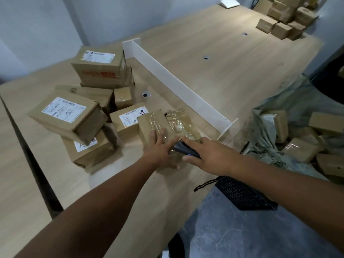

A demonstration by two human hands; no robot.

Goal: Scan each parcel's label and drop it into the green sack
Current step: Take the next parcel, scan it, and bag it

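The person stands at the corner of a long pale wooden table (pixel 223 62) with both bare arms stretched forward. The left hand (pixel 160 148) lies on top of a small brown taped parcel (pixel 149 125) near the table's front edge, fingers spread and nearly straight across its upper face, the thumb down along its near side; it looks pressed flat there rather than wrapped round it. Just to the right of that parcel is a glossy, heavily taped face (pixel 184 123), and I cannot tell whether it belongs to the same box or to a second one against it. The right hand (pixel 210 157) grips a dark handheld scanner (pixel 184 148), index finger laid straight along its top and thumb underneath, the scanner's nose close to the parcel's right end and almost meeting the left fingers. Left of the hands, a loose heap of labelled parcels (pixel 68 112) sits on the table, some stacked and tilted. To the right, off the table's edge, the green sack (pixel 270 127) stands open with several brown boxes (pixel 299 149) inside it. A white divider (pixel 178 81) runs across the tabletop behind the hands. A black keyboard (pixel 243 194) lies under the right forearm, and more cartons (pixel 284 17) are piled at the far corner.
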